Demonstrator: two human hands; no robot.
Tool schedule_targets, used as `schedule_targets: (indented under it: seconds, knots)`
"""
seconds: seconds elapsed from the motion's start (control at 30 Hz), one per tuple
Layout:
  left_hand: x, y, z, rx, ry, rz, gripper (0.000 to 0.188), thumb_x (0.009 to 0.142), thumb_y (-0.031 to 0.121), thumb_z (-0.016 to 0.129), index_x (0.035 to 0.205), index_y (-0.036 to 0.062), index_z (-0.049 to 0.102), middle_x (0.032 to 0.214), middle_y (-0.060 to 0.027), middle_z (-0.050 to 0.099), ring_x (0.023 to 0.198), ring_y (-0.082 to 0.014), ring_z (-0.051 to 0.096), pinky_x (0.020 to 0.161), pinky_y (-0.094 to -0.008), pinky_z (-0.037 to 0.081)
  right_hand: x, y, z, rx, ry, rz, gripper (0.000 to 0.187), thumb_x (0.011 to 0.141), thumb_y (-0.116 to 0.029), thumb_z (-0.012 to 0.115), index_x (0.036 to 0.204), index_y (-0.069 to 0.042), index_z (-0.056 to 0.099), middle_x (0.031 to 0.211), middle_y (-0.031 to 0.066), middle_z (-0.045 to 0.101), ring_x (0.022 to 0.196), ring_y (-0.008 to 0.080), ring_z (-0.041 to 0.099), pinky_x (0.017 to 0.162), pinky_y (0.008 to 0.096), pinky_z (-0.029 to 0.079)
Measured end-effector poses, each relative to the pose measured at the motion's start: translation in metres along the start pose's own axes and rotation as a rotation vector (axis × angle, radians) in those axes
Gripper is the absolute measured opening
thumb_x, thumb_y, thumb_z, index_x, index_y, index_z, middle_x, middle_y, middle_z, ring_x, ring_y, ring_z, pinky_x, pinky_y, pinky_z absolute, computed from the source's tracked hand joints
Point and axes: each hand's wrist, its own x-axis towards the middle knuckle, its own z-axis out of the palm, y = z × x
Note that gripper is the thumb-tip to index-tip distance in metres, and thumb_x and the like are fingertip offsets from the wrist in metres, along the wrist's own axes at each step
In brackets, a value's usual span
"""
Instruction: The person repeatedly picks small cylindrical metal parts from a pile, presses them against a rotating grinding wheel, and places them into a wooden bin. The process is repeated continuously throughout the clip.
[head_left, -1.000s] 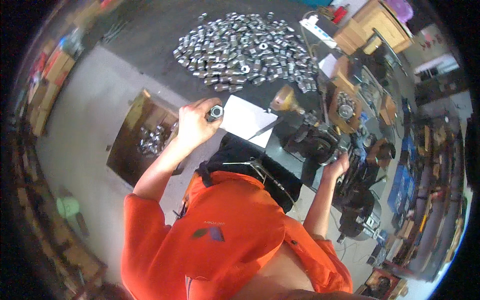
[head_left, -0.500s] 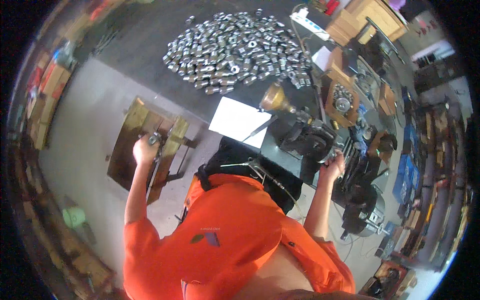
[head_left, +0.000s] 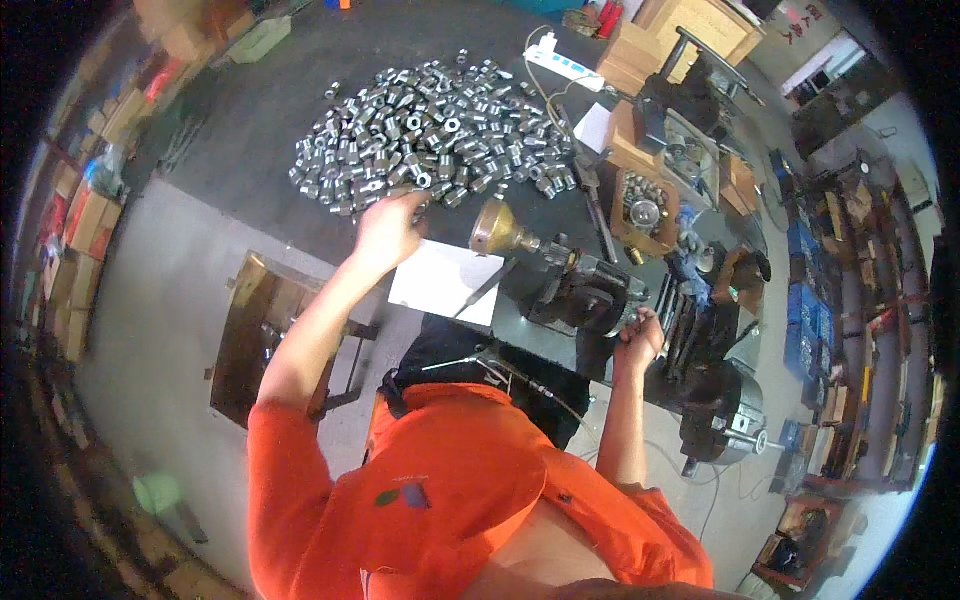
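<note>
A broad heap of shiny metal threaded fittings (head_left: pixel 430 130) covers the dark table. At its near edge my left hand (head_left: pixel 392 228) reaches in, its fingers curled round a fitting. Under the wrist lies a white sheet of paper (head_left: pixel 430 283) with a dark slim tool (head_left: pixel 487 290) across it. To the right, my right hand (head_left: pixel 641 338) is closed beside the end of a dark bench machine (head_left: pixel 590 297); what its fingers hold is hidden. A brass-coloured funnel-shaped cup (head_left: pixel 497 230) stands at the machine's far left.
Left of my body stands a wooden box (head_left: pixel 238 345) with some metal pieces inside. A carton of small parts (head_left: pixel 640 240) and a power strip (head_left: pixel 563 65) are at the far right. A grey chuck-like machine (head_left: pixel 725 415) stands nearer on the right. Loaded shelves line both sides.
My left hand has gone from above the wooden box, where it held a fitting, up and right to the heap. My right hand stays by the machine's end. The whole view has shifted a little.
</note>
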Motion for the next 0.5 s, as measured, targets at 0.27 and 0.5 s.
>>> schedule_targets:
  seconds: [0.27,0.5]
  knots:
    - [0.076,0.005,0.112,0.516,-0.247,0.333,0.018,0.070,0.019,0.051,0.083,0.0060,0.053,0.073,-0.0098,0.056,0.065,-0.0242,0.060,0.056,-0.0347,0.047,-0.002,0.002,-0.007,0.025,-0.077,-0.046,0.016,0.070,-0.014,0.046,0.074,-0.002,0.055,0.052,-0.0002,0.039,0.045,0.0094,0.036,0.040,0.0214,0.025]
    - [0.074,0.006,0.093,0.183,-0.162,-0.025,0.031,0.063,0.026,0.063,0.085,0.0067,0.055,0.070,-0.0151,0.059,0.068,-0.0301,0.059,0.061,-0.0392,0.047,-0.004,-0.001,-0.006,0.027,-0.109,-0.032,0.014,0.072,-0.015,0.047,0.071,-0.003,0.054,0.052,-0.0013,0.037,0.044,0.0090,0.031,0.041,0.0229,0.026]
